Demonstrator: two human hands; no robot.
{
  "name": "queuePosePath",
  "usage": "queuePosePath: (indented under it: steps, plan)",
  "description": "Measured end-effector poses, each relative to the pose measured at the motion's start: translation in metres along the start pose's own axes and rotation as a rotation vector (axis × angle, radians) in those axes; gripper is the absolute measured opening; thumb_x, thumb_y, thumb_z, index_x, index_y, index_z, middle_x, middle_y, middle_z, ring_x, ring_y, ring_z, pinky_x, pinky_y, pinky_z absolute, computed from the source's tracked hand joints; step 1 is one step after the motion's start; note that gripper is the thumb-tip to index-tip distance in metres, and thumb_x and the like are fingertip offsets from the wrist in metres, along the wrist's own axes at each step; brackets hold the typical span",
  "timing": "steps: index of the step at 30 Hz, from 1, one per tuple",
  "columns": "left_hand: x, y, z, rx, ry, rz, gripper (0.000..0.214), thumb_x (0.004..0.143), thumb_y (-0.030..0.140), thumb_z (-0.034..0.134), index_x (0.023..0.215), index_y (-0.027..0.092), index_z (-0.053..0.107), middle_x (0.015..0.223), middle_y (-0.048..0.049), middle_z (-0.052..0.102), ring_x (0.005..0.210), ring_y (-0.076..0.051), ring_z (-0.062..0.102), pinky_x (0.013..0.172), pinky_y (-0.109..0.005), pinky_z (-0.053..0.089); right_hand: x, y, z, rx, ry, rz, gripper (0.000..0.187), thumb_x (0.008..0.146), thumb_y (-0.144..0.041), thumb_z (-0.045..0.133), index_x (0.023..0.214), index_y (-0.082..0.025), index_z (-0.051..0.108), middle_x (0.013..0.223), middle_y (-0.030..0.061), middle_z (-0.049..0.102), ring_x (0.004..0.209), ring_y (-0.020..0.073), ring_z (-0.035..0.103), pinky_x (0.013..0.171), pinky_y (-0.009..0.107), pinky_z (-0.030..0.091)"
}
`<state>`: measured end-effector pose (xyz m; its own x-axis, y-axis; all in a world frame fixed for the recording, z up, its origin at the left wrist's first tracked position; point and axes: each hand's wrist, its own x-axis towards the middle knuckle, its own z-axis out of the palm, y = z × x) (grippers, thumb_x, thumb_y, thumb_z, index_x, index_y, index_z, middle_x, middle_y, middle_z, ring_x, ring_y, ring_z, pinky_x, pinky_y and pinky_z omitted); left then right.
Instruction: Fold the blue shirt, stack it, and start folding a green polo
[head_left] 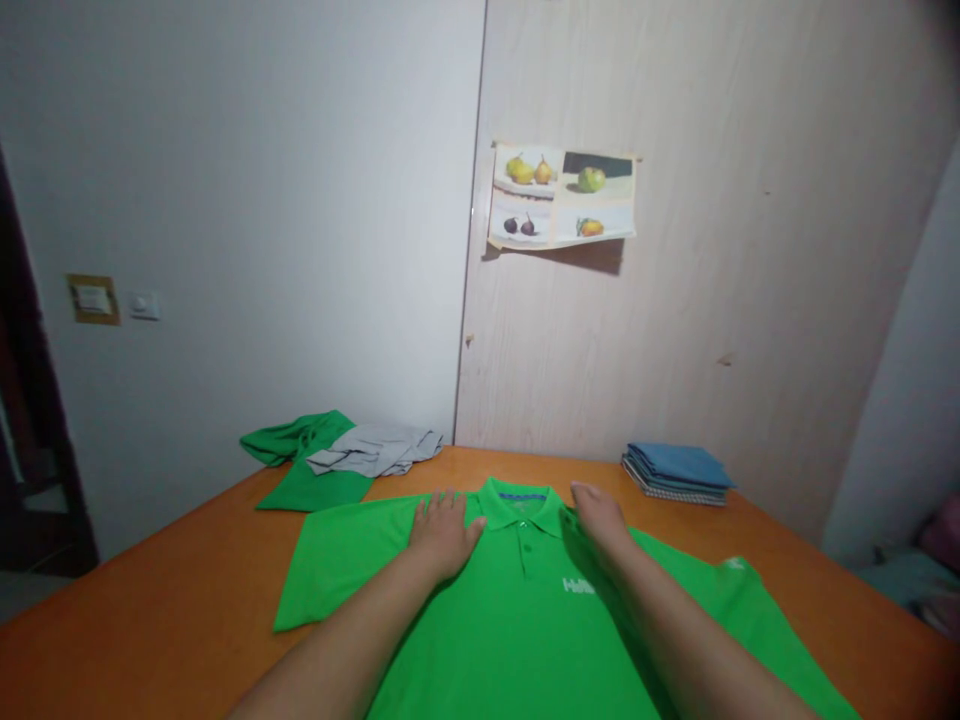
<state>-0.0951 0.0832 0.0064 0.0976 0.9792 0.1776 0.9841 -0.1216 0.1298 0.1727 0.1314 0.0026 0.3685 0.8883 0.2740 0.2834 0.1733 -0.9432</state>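
A bright green polo shirt (517,640) lies spread face up on the table, its collar (525,510) pointing away from me and both sleeves laid out. White lettering shows on the chest, partly covered by my right forearm. My left hand (442,535) rests flat on the shoulder left of the collar, fingers apart and holding nothing. Just right of the collar, my right hand (600,515) is at the other shoulder, seen from its side. Its fingers are mostly hidden, so I cannot tell whether it grips the fabric.
On the orange table (172,580), a crumpled green garment (315,485) and a grey garment (379,450) lie at the back left. A folded stack of blue and checked cloth (679,470) sits at the back right. Fruit pictures (562,195) hang on the panel behind.
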Motion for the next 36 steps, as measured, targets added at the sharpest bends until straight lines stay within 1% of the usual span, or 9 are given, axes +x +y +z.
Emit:
queuePosePath:
  steps: [2, 4, 6, 8, 11, 14, 18, 24, 36]
  plan:
    - [-0.012, -0.003, -0.006, -0.010, -0.047, -0.013, 0.082, 0.093, 0.070, 0.022, 0.152, 0.015, 0.038, 0.161, -0.0163, 0.029, 0.149, -0.038, 0.021, 0.118, -0.060, 0.017, -0.017, 0.003, -0.019, -0.139, -0.101, -0.041, 0.025, 0.075, -0.046, 0.065, 0.080, -0.022, 0.070, 0.099, 0.0116, 0.074, 0.108, 0.0304, 0.063, 0.104, 0.045, 0.042]
    - [-0.024, -0.006, -0.009, -0.015, -0.095, -0.019, 0.088, 0.090, 0.076, 0.020, 0.154, 0.017, 0.035, 0.162, -0.0153, 0.025, 0.150, -0.038, 0.016, 0.118, -0.062, 0.014, -0.042, 0.010, -0.033, -0.296, -0.182, -0.061, 0.040, 0.076, -0.050, 0.065, 0.102, -0.020, 0.073, 0.123, 0.0159, 0.069, 0.125, 0.0352, 0.054, 0.112, 0.049, 0.032]
    - [-0.034, -0.008, -0.008, -0.015, -0.141, -0.035, 0.094, 0.087, 0.081, 0.018, 0.156, 0.019, 0.032, 0.163, -0.0151, 0.022, 0.151, -0.039, 0.013, 0.117, -0.065, 0.012, -0.069, 0.020, -0.042, -0.696, -0.314, -0.115, 0.063, 0.084, -0.060, 0.054, 0.131, -0.018, 0.063, 0.146, 0.0164, 0.053, 0.142, 0.0373, 0.037, 0.116, 0.053, 0.024]
    - [-0.040, -0.010, -0.004, -0.009, -0.169, -0.052, 0.097, 0.084, 0.083, 0.017, 0.157, 0.020, 0.030, 0.163, -0.0148, 0.018, 0.151, -0.040, 0.012, 0.116, -0.067, 0.010, -0.090, 0.027, -0.046, -0.977, -0.389, -0.127, 0.075, 0.088, -0.069, 0.042, 0.146, -0.023, 0.049, 0.158, 0.0127, 0.038, 0.148, 0.0375, 0.023, 0.118, 0.059, 0.016]
    - [-0.040, -0.011, 0.004, -0.002, -0.163, -0.058, 0.100, 0.082, 0.086, 0.014, 0.157, 0.021, 0.029, 0.164, -0.0141, 0.015, 0.151, -0.040, 0.009, 0.115, -0.068, 0.008, -0.101, 0.030, -0.046, -1.120, -0.423, -0.118, 0.080, 0.089, -0.076, 0.028, 0.154, -0.029, 0.037, 0.163, 0.0082, 0.026, 0.151, 0.0365, 0.015, 0.118, 0.063, 0.008]
    - [-0.031, -0.010, 0.009, -0.007, -0.150, -0.061, 0.101, 0.081, 0.087, 0.013, 0.157, 0.022, 0.028, 0.164, -0.0134, 0.014, 0.151, -0.040, 0.007, 0.115, -0.068, 0.008, -0.091, 0.026, -0.044, -1.134, -0.441, -0.089, 0.084, 0.088, -0.078, 0.023, 0.156, -0.029, 0.032, 0.164, 0.0076, 0.022, 0.151, 0.0360, 0.013, 0.118, 0.064, 0.007]
    - [-0.013, -0.009, 0.011, -0.016, -0.146, -0.066, 0.101, 0.080, 0.088, 0.014, 0.157, 0.023, 0.029, 0.164, -0.0122, 0.015, 0.151, -0.040, 0.008, 0.116, -0.068, 0.008, -0.067, 0.025, -0.039, -1.136, -0.451, -0.068, 0.085, 0.088, -0.079, 0.022, 0.156, -0.028, 0.030, 0.165, 0.0085, 0.019, 0.152, 0.0358, 0.010, 0.117, 0.065, 0.007]
    - [0.018, -0.007, 0.016, -0.014, -0.137, -0.065, 0.102, 0.079, 0.088, 0.014, 0.157, 0.024, 0.029, 0.164, -0.0126, 0.016, 0.151, -0.040, 0.009, 0.115, -0.068, 0.009, -0.031, 0.035, -0.033, -1.138, -0.480, -0.088, 0.086, 0.088, -0.080, 0.022, 0.156, -0.029, 0.028, 0.165, 0.0086, 0.019, 0.152, 0.0349, 0.010, 0.117, 0.064, 0.007]
    - [0.091, -0.007, 0.028, -0.012, -0.133, -0.033, 0.103, 0.078, 0.090, 0.016, 0.156, 0.024, 0.030, 0.164, -0.0130, 0.016, 0.151, -0.041, 0.009, 0.115, -0.068, 0.010, 0.035, 0.051, -0.013, -1.123, -0.458, -0.084, 0.089, 0.086, -0.082, 0.021, 0.157, -0.028, 0.027, 0.165, 0.0101, 0.018, 0.152, 0.0356, 0.010, 0.116, 0.065, 0.007]
